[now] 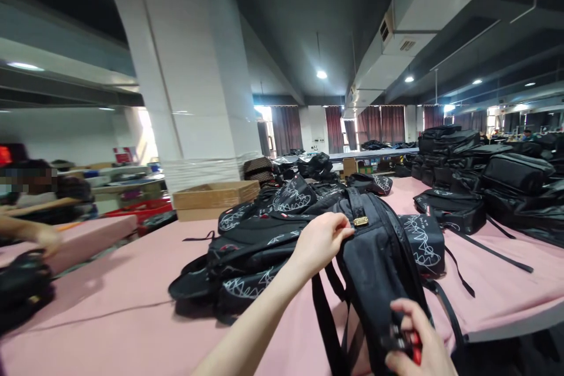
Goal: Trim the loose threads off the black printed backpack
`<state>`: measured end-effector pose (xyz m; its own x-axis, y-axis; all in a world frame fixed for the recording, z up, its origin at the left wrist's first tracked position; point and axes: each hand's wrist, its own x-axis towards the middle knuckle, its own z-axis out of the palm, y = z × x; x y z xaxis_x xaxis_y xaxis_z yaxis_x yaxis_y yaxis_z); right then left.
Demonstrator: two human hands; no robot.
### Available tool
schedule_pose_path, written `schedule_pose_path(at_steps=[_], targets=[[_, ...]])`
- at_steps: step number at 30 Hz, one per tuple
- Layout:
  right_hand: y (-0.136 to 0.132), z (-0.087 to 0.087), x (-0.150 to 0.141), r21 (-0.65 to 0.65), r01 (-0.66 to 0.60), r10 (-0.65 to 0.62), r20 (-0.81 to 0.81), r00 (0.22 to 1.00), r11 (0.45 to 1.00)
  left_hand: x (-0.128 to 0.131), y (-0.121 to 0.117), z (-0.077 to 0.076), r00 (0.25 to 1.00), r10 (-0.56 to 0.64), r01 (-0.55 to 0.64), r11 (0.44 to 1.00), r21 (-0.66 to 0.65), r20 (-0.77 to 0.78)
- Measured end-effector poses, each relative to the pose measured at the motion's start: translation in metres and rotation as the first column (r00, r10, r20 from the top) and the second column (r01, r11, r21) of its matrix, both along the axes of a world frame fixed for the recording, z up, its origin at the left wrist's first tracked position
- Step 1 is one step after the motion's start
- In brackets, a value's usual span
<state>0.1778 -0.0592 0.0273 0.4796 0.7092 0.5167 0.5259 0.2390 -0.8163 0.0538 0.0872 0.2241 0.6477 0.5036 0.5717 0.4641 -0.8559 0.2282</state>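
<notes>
A black backpack (368, 273) stands tilted on the pink-covered table in front of me, with a gold-coloured metal plate (360, 221) on the strap near its top. My left hand (324, 239) pinches the bag's upper edge, just left of that plate. Low on the bag's front, my right hand (416, 338) is closed around a small red-handled tool (415, 348). The tool's dark head is blurred, so its exact kind cannot be made out. Black straps (328, 323) hang down at the bag's left side.
Black bags with white scribble print (251, 282) are heaped to the left and behind. More black bags (515, 173) are stacked at right on the pink cloth (145, 329). A cardboard box (215, 197) sits by a white pillar (189, 70). At far left another person's hand (46, 238) is over a black bag.
</notes>
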Motion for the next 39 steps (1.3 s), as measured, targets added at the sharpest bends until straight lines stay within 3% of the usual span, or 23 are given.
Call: schedule_pose_path(at_steps=[2,6,9,14,20,24,27,29,34,36,39], targets=[[-0.003,0.026,0.009,0.089,0.009,-0.007,-0.024,1.000,0.996,0.004,-0.003,-0.002,1.000,0.010,-0.009,0.998,0.068,-0.015],[0.006,0.068,0.021,0.200,0.060,-0.077,0.077,0.994,0.978,0.011,-0.005,-0.017,0.991,-0.025,0.016,0.997,0.076,0.128],[0.024,0.083,0.020,0.311,0.112,-0.165,0.148,0.975,0.944,0.013,-0.005,-0.025,0.977,-0.027,0.014,0.998,0.065,0.211],[0.048,0.092,0.014,0.417,0.107,-0.228,0.253,0.940,0.903,0.013,-0.009,-0.025,0.972,-0.048,0.038,0.998,0.050,0.229],[0.052,0.096,0.015,0.392,0.096,-0.209,0.256,0.944,0.915,0.014,-0.013,-0.026,0.962,-0.070,0.068,0.998,0.019,0.265],[0.049,0.095,0.019,0.387,0.046,-0.099,0.118,0.988,0.921,0.006,-0.016,-0.031,0.882,-0.124,0.197,0.974,-0.116,0.455],[0.047,0.084,0.021,0.364,0.009,0.010,-0.049,0.999,0.931,-0.008,-0.026,-0.052,0.740,-0.121,0.351,0.909,-0.225,0.662],[0.044,0.073,0.021,0.344,-0.018,0.066,-0.128,0.990,0.939,-0.016,-0.035,-0.074,0.706,-0.064,0.373,0.880,-0.293,0.705],[0.032,0.047,0.015,0.296,-0.012,0.072,-0.192,0.979,0.955,-0.017,-0.056,-0.127,0.832,-0.016,0.331,0.817,-0.473,0.555],[0.025,0.041,0.010,0.258,-0.026,0.087,-0.227,0.970,0.966,-0.013,-0.059,-0.135,0.858,-0.002,0.279,0.842,-0.463,0.514],[0.012,0.035,0.002,0.174,-0.093,0.147,-0.331,0.932,0.980,-0.007,-0.060,-0.132,0.880,-0.014,0.223,0.895,-0.387,0.475]])
